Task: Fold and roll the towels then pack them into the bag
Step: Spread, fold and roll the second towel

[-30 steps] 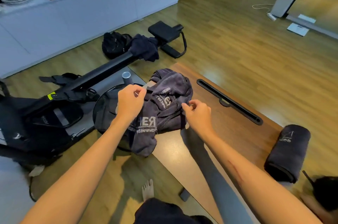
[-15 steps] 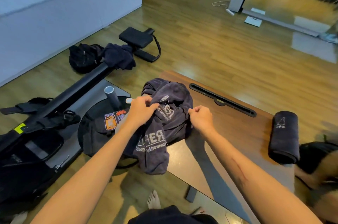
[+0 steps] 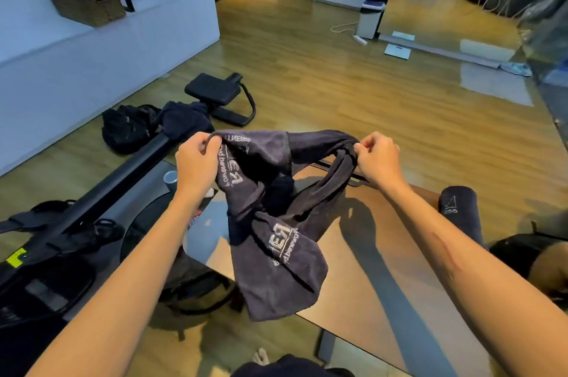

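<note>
Up in the air between our two hands hung the dark towel point(image 3: 270, 223), its top edge stretched from one to the other and the rest sagging in crumpled folds over the near end of the counter point(image 3: 384, 284). Our left hand point(image 3: 196, 161) pinched one corner with curled fingers; our right hand point(image 3: 376, 156) pinched the bunched opposite corner. Beyond the right forearm a rolled towel point(image 3: 459, 210) lay on the counter. Past the left hand a black bag point(image 3: 129, 127) sat on the floor.
</note>
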